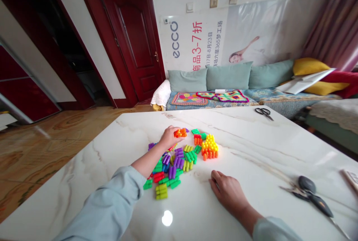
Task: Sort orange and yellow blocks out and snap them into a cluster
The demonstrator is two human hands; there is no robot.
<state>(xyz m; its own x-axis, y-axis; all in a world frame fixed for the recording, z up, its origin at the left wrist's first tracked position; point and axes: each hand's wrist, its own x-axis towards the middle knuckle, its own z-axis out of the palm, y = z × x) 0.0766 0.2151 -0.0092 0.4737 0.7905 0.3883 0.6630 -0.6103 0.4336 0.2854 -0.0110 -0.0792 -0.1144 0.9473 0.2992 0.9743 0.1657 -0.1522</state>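
Note:
My left hand [168, 137] reaches across the white marble table [251, 147] and its fingers are closed on an orange block [180, 133]. Below it lies a scattered pile of coloured plastic blocks [173, 164] in purple, green, yellow and red. A joined stack of yellow and orange blocks [209, 147] stands just right of the pile. My right hand [228, 192] rests on the table near the front, fingers curled loosely, holding nothing, a little below the stack.
Scissors [263, 112] lie at the table's far edge. A bunch of keys with a black fob [309, 190] lies at the right. A sofa with teal cushions [228, 77] stands behind, and a dark red door [134, 39] at the back left.

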